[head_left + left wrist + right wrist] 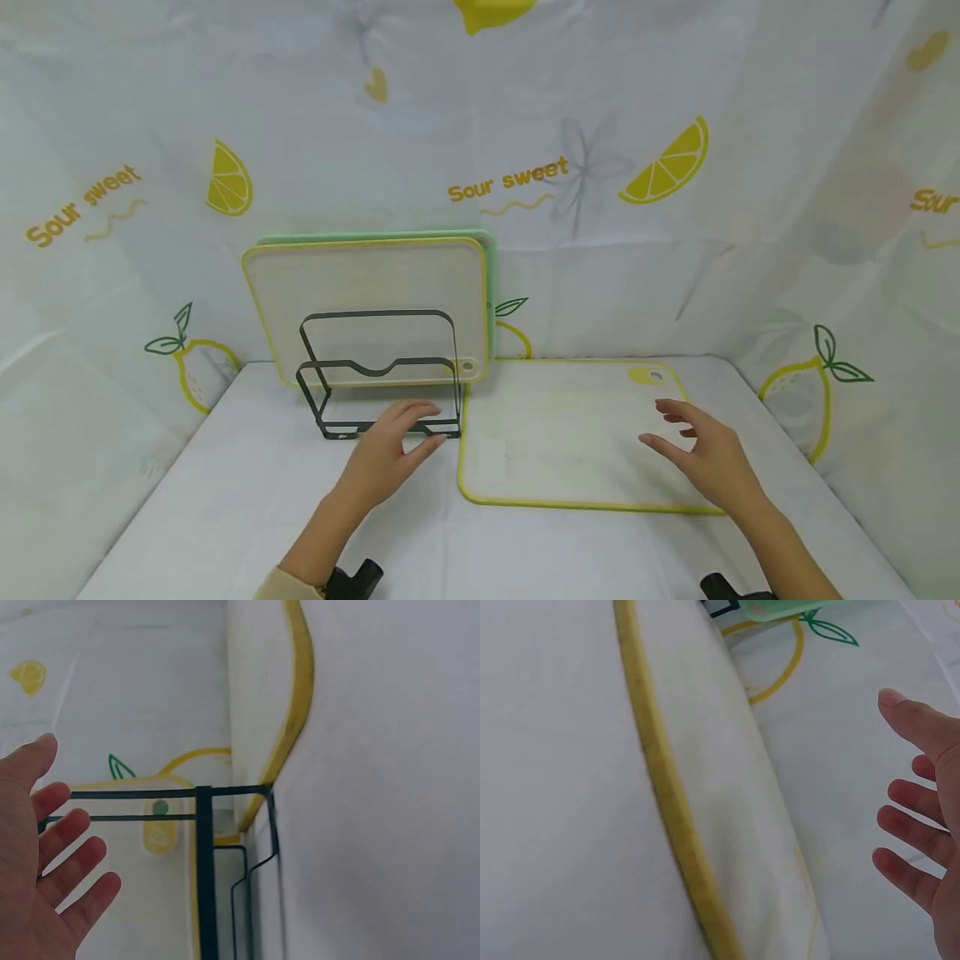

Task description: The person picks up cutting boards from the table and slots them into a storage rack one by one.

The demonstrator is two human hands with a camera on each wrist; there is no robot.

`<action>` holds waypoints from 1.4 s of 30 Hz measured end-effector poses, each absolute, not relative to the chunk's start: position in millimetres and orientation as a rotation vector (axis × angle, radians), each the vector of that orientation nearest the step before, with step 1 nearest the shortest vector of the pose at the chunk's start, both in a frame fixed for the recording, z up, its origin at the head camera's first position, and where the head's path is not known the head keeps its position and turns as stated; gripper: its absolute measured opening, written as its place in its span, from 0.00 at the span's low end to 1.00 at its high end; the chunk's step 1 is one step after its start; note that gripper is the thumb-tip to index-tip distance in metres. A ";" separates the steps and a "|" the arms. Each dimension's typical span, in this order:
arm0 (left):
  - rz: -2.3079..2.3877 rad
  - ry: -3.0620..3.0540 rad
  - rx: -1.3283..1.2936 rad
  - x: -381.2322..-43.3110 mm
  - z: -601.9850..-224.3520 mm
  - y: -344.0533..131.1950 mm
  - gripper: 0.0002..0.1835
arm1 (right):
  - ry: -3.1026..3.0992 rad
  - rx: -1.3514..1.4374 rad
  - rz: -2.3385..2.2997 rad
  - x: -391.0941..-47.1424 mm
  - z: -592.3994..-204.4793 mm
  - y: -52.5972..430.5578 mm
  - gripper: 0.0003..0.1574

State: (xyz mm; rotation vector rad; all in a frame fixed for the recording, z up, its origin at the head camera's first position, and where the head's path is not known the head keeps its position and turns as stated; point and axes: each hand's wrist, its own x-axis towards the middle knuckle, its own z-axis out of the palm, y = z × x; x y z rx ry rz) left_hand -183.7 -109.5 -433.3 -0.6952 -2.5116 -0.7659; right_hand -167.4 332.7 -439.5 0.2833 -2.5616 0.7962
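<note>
Both the left hand (390, 450) and the right hand (703, 457) are empty, thumbs wide of the fingers. The left is just in front of the black rack (378, 313), the right near the right edge of the cutting board (562, 433) lying flat on the table (420, 542). Behind the rack's bars stand a white board (367, 279) and a green board (491, 275). Probably a reach; lifting the flat board would call for pinching its edges.
</note>
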 end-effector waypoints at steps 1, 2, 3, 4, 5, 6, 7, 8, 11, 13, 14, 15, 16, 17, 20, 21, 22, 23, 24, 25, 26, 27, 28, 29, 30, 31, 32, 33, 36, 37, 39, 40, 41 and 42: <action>-0.798 -2.525 -0.689 -184.0 -437.9 -106.6 0.21 | -2.569 0.262 0.797 -164.7 -444.2 334.8 0.34; -0.827 -2.538 -0.682 -184.1 -442.3 -103.9 0.21 | -2.580 0.239 0.800 -161.9 -448.8 336.9 0.35; -0.847 -2.550 -0.673 -184.1 -446.8 -101.3 0.21 | -2.590 0.219 0.806 -159.5 -453.3 339.0 0.35; -0.872 -2.564 -0.667 -184.1 -450.6 -98.7 0.21 | -2.598 0.199 0.818 -157.0 -457.5 341.1 0.35; -0.897 -2.575 -0.661 -184.3 -454.8 -96.1 0.21 | -2.608 0.176 0.830 -154.6 -461.4 343.2 0.36; -0.914 -2.590 -0.653 -183.9 -458.3 -93.5 0.21 | -2.619 0.147 0.838 -152.4 -464.9 345.1 0.36; -0.924 -2.599 -0.649 -183.2 -461.7 -90.9 0.21 | -2.626 0.125 0.848 -150.4 -468.2 347.0 0.37; -0.924 -2.609 -0.644 -182.6 -465.2 -88.5 0.21 | -2.634 0.106 0.857 -148.4 -470.9 348.7 0.37; -0.923 -2.633 -0.645 -180.3 -473.6 -81.2 0.21 | -2.636 0.045 0.881 -143.4 -479.0 352.6 0.39; -0.917 -2.645 -0.642 -179.3 -478.3 -77.2 0.21 | -2.621 0.014 0.882 -141.0 -485.2 355.3 0.39; -0.924 -2.643 -0.641 -179.1 -480.3 -75.5 0.21 | -2.611 -0.002 0.885 -139.8 -488.1 356.5 0.40; -0.931 -2.639 -0.641 -179.3 -482.0 -73.8 0.22 | -2.603 -0.017 0.887 -138.8 -490.8 357.3 0.40; -0.938 -2.633 -0.637 -179.6 -484.0 -72.3 0.21 | -2.592 -0.032 0.880 -138.4 -493.6 358.4 0.40; -0.951 -2.625 -0.634 -180.1 -485.8 -71.2 0.21 | -2.580 -0.044 0.883 -138.1 -495.8 359.2 0.40; -0.989 -2.604 -0.620 -181.9 -492.4 -68.2 0.21 | -2.561 -0.071 0.910 -137.1 -499.4 360.7 0.41; -0.999 -2.605 -0.613 -182.2 -495.0 -67.2 0.21 | -2.558 -0.076 0.922 -137.0 -500.1 361.1 0.42; -1.010 -2.610 -0.606 -182.2 -497.8 -66.4 0.21 | -2.552 -0.081 0.936 -137.0 -500.9 361.7 0.42; -1.015 -2.618 -0.601 -182.4 -500.7 -65.5 0.21 | -2.549 -0.080 0.957 -136.9 -501.4 362.2 0.43; -1.017 -2.629 -0.600 -182.3 -503.5 -64.8 0.21 | -2.548 -0.079 0.969 -136.7 -502.1 362.7 0.44; -1.018 -2.636 -0.599 -182.2 -505.9 -64.1 0.22 | -2.547 -0.079 0.974 -136.6 -502.6 363.2 0.45; -1.012 -2.642 -0.601 -182.1 -508.2 -63.6 0.22 | -2.546 -0.078 0.979 -136.6 -503.2 363.6 0.46; -0.997 -2.651 -0.601 -181.9 -510.2 -63.1 0.23 | -2.544 -0.076 0.984 -136.9 -503.8 364.1 0.47; -0.984 -2.657 -0.603 -182.0 -511.9 -62.7 0.24 | -2.546 -0.074 0.985 -137.2 -504.5 364.7 0.48; -0.973 -2.663 -0.605 -181.8 -513.2 -62.5 0.25 | -2.552 -0.074 0.985 -137.5 -505.3 365.2 0.49; -0.960 -2.672 -0.604 -181.6 -514.4 -62.4 0.26 | -2.561 -0.076 0.979 -137.8 -506.2 365.8 0.50; -0.948 -2.680 -0.603 -181.4 -515.4 -62.3 0.26 | -2.570 -0.078 0.967 -138.1 -507.0 366.3 0.50; -0.935 -2.692 -0.604 -181.1 -516.2 -62.3 0.28 | -2.583 -0.084 0.957 -138.3 -507.9 366.9 0.51; -0.926 -2.708 -0.604 -180.9 -516.7 -62.2 0.29 | -2.597 -0.090 0.945 -138.5 -508.9 367.5 0.52; -0.886 -2.762 -0.618 -180.6 -518.3 -61.9 0.34 | -2.624 -0.107 0.918 -138.9 -510.6 368.8 0.53; -0.883 -2.777 -0.626 -180.5 -518.5 -61.6 0.36 | -2.629 -0.111 0.909 -139.0 -510.8 369.0 0.53; -0.869 -2.801 -0.652 -180.7 -518.7 -60.7 0.39 | -2.640 -0.120 0.910 -139.0 -510.4 368.9 0.54; -0.862 -2.810 -0.665 -180.7 -518.6 -60.1 0.40 | -2.647 -0.119 0.911 -139.0 -510.0 368.6 0.55; -0.859 -2.814 -0.679 -180.7 -518.5 -59.6 0.40 | -2.652 -0.115 0.912 -139.1 -509.5 368.4 0.55; -0.859 -2.817 -0.688 -180.7 -518.3 -59.0 0.40 | -2.657 -0.109 0.916 -139.1 -509.0 368.1 0.56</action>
